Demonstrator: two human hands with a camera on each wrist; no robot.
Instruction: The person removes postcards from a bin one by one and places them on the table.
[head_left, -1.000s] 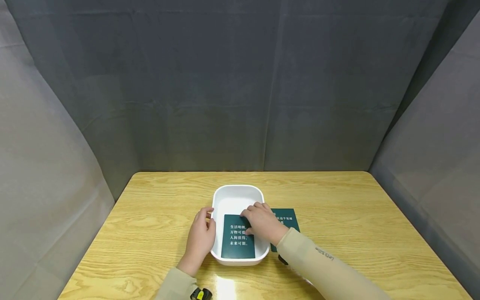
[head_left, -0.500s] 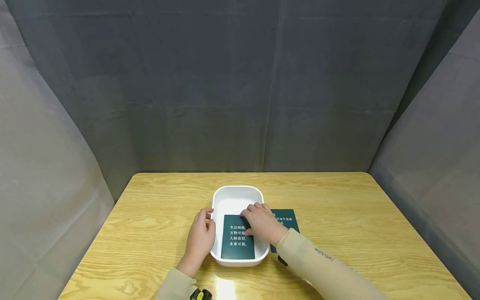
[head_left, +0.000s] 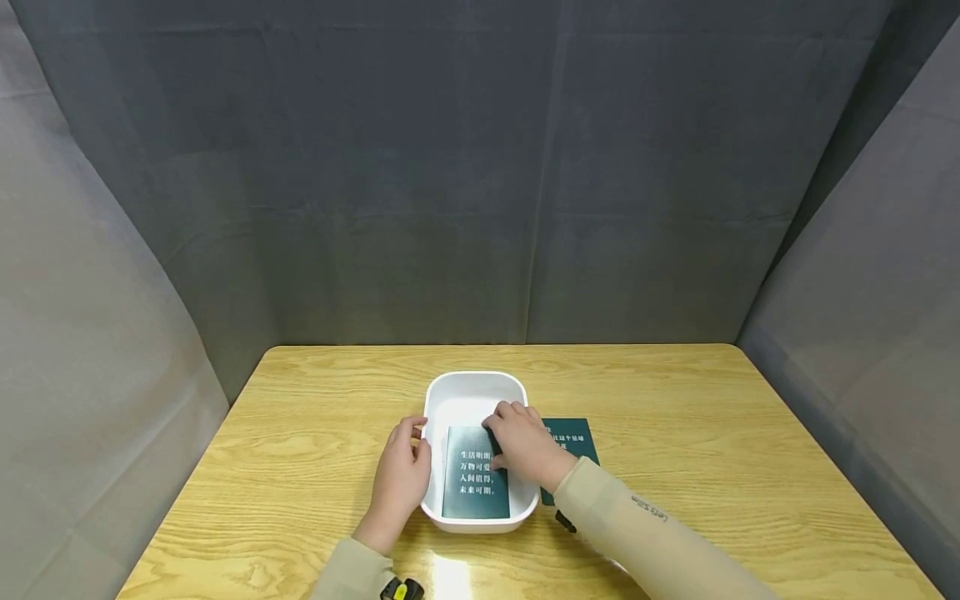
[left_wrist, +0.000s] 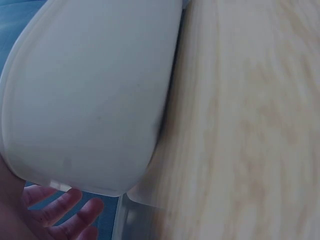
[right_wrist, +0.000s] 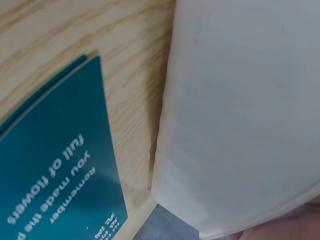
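Left hand [head_left: 402,479] is laid, fingers relaxed, against the left wall of the tray [head_left: 472,389]. Right hand [head_left: 525,446] is reached inside; its curled fingertips pinch the card [head_left: 471,483] lying in the tray.

Head view: right hand [head_left: 525,450] covers the upper right corner of the green card [head_left: 474,475] in the white tray [head_left: 472,392]; its fingers' contact is not resolvable. Second green card [head_left: 573,440] is partly hidden by the wrist and tray; its small print is illegible. Left wrist view: blurred, left hand [head_left: 403,479] cut off at the frame edge.
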